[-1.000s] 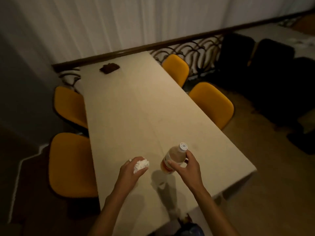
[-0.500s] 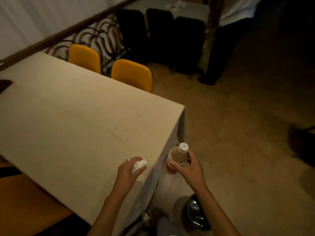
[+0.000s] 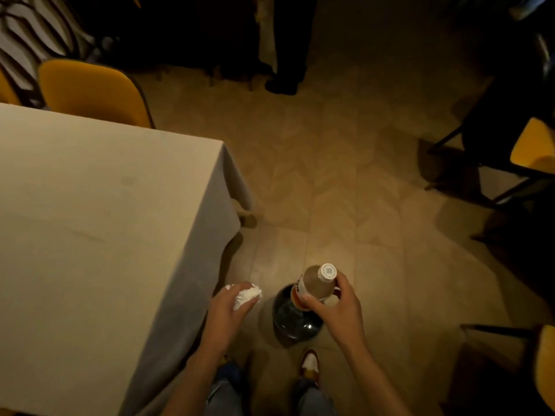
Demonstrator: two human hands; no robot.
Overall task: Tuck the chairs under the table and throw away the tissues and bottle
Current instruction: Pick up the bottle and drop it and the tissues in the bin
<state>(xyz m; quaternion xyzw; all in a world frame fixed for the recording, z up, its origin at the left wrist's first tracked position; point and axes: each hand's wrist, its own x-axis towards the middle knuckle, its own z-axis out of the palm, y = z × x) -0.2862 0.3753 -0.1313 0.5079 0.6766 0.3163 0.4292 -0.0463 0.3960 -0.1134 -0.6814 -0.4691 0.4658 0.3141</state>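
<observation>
My left hand (image 3: pixel 227 307) grips crumpled tissues (image 3: pixel 247 295) beside the worktop (image 3: pixel 90 205); my right hand (image 3: pixel 336 307) clasps the bottle (image 3: pixel 315 285), label unreadable, over the dark bin (image 3: pixel 295 321) at lower centre

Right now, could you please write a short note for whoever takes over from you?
Left hand: closed on the crumpled tissues, beside the table.
Right hand: closed on the capped bottle, held above the dark bin on the floor.
Done: rubbish is off the table; one yellow chair in view sits against the table's far side.
Left: drop the bottle and tissues into the bin.
</observation>
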